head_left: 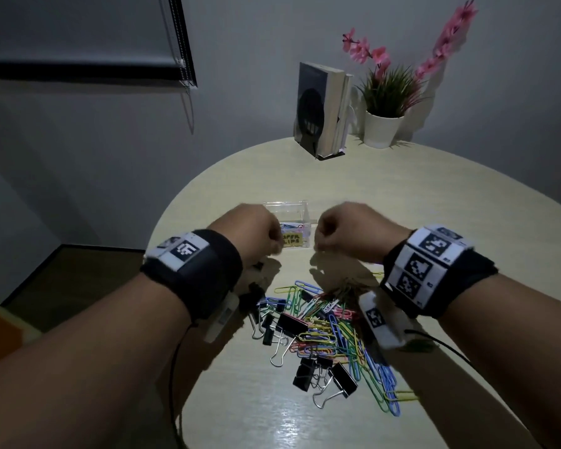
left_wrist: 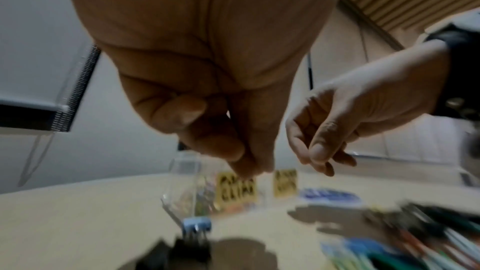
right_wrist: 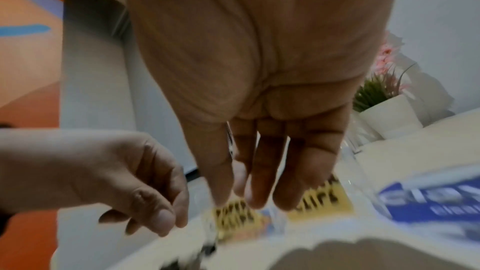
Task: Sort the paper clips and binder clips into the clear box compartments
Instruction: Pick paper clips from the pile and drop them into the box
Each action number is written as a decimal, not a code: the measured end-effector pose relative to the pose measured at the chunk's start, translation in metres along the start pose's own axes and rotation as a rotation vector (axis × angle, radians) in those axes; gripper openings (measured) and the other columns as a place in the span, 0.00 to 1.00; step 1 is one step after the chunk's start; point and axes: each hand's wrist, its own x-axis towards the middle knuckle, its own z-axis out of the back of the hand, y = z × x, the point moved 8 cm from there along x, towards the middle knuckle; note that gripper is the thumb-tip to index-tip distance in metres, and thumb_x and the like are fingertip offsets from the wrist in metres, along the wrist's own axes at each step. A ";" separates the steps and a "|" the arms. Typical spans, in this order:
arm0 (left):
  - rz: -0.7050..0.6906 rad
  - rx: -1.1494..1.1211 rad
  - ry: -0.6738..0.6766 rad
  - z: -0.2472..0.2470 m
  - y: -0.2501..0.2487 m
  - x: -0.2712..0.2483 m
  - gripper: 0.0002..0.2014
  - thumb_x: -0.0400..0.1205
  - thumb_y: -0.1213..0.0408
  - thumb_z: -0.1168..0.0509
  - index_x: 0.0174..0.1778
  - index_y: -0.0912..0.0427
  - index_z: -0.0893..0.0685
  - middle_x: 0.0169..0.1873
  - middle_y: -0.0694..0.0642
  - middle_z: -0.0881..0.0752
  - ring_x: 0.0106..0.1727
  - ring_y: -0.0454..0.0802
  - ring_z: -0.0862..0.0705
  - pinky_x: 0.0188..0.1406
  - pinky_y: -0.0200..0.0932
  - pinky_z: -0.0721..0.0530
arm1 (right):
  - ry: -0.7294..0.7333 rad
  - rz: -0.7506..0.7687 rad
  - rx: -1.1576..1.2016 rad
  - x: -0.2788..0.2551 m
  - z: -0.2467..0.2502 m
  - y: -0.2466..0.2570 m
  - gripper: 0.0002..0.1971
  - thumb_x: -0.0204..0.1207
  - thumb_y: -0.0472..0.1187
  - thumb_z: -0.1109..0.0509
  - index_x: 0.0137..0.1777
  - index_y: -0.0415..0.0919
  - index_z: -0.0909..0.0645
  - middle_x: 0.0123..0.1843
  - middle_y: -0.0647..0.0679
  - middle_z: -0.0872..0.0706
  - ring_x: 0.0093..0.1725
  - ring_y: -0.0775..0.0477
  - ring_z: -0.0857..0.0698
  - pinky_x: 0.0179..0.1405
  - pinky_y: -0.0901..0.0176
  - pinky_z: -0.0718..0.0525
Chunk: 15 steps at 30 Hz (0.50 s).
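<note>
A small clear box (head_left: 287, 208) with a yellow "paper clips" label (head_left: 293, 240) stands mid-table and holds coloured clips. Both hands hover just in front of it. My left hand (head_left: 274, 244) has its fingers curled, thumb pressed to fingertips (left_wrist: 246, 169), and nothing shows between them. My right hand (head_left: 321, 244) hangs with straight fingers (right_wrist: 257, 198) pointing down over the labels, holding nothing. A mixed pile of coloured paper clips (head_left: 331, 325) and black binder clips (head_left: 342, 377) lies closer to me, under my wrists. A pale blue binder clip (left_wrist: 196, 224) lies by the box.
A book in a stand (head_left: 321, 108) and a potted plant (head_left: 382, 128) sit at the table's far side. A blue-and-white labelled packet (right_wrist: 428, 198) lies right of the clear box. The round table's edge (head_left: 166, 222) curves close on the left.
</note>
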 end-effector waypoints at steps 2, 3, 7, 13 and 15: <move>-0.019 0.126 0.140 -0.025 -0.007 -0.010 0.06 0.74 0.58 0.26 0.44 0.50 0.07 0.40 0.47 0.09 0.42 0.48 0.13 0.42 0.41 0.17 | 0.156 -0.022 -0.071 -0.013 -0.031 -0.003 0.07 0.66 0.46 0.21 0.41 0.43 0.11 0.41 0.49 0.08 0.44 0.49 0.12 0.47 0.56 0.14; -0.024 0.165 0.186 -0.035 -0.009 -0.014 0.08 0.73 0.57 0.25 0.46 0.50 0.07 0.42 0.47 0.08 0.44 0.48 0.12 0.43 0.42 0.16 | 0.199 -0.022 -0.095 -0.018 -0.042 -0.003 0.08 0.65 0.47 0.21 0.40 0.44 0.11 0.41 0.50 0.08 0.43 0.49 0.12 0.46 0.56 0.13; -0.040 0.221 0.218 -0.051 -0.014 -0.019 0.10 0.76 0.57 0.27 0.52 0.50 0.09 0.49 0.51 0.10 0.52 0.53 0.13 0.43 0.40 0.21 | 0.246 -0.009 -0.081 -0.024 -0.061 0.000 0.08 0.68 0.46 0.21 0.41 0.41 0.10 0.42 0.47 0.08 0.43 0.48 0.12 0.45 0.56 0.15; -0.027 0.129 0.228 -0.051 -0.013 -0.019 0.09 0.79 0.65 0.33 0.46 0.60 0.08 0.44 0.57 0.08 0.49 0.55 0.11 0.46 0.43 0.17 | 0.266 -0.026 -0.018 -0.022 -0.062 0.000 0.06 0.72 0.36 0.27 0.44 0.36 0.10 0.45 0.41 0.08 0.47 0.43 0.11 0.47 0.54 0.13; -0.014 0.086 0.210 -0.049 -0.012 -0.019 0.09 0.79 0.67 0.35 0.49 0.60 0.09 0.45 0.56 0.08 0.50 0.54 0.12 0.49 0.45 0.16 | 0.256 -0.041 0.003 -0.022 -0.059 -0.003 0.06 0.72 0.35 0.29 0.45 0.35 0.11 0.46 0.42 0.08 0.48 0.42 0.11 0.48 0.53 0.14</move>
